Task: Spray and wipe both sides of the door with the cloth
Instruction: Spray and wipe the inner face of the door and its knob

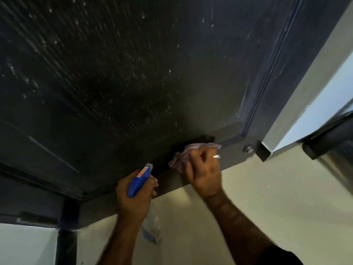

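Note:
A dark door (133, 73) fills most of the view, its panel speckled with spray droplets. My right hand (204, 175) grips a crumpled purple-and-white cloth (183, 155) and presses it against the door's bottom rail near the lower right corner. My left hand (133, 199) holds a spray bottle (140, 179) by its blue trigger head, nozzle pointing at the door just left of the cloth. The clear bottle body hangs below my hand, partly hidden.
A grey metal door frame (298, 104) runs along the right, with a bolt (248, 149) at the door's lower corner. Pale floor (267, 207) lies under the door. A dark post (66, 232) stands at lower left.

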A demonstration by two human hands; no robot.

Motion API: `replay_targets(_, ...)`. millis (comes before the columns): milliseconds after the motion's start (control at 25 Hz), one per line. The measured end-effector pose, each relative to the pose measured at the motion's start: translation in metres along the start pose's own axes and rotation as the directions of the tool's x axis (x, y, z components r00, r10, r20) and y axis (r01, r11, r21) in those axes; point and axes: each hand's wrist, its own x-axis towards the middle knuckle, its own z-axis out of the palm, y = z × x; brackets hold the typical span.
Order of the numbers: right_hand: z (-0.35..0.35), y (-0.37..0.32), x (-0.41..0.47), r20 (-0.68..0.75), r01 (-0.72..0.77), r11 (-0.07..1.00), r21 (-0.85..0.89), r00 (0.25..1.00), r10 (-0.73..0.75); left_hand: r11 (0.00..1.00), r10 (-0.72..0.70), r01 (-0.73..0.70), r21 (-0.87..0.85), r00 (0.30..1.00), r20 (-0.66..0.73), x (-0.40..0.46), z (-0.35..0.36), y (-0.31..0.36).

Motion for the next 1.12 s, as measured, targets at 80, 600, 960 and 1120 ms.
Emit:
replay_targets(80, -0.022, 0.032, 0.024, -0.250, -0.313, 0.937, 0.156, 0.905, 0.344, 1.000, 0.005, -0.006, 0.014, 1.000, 0.028, -0.002, 0.021, 0.006)
replay_targets(600, 0.085, -0.117, -0.027, 0.023, 0.081, 0.994, 0.071, 0.996, -0.083, 0.985, -0.155, 0.121, -0.122, 0.931, -0.331, -0.017, -0.077, -0.040)
replay_targets(960, 0.110, -0.211, 0.022, 0.188, 0.839, 0.544, 0.014, 0.532, -0.826, 0.974, -0.171, 0.080, -0.214, 0.876, -0.451, -0.012, -0.175, -0.043)
replay_targets(1120, 0.100, -0.270, 0.061, -0.010, 0.734, 0.678, -0.043, 0.678, -0.735, 0.945, -0.252, 0.116, -0.307, 0.854, -0.455, -0.003, -0.186, -0.032)
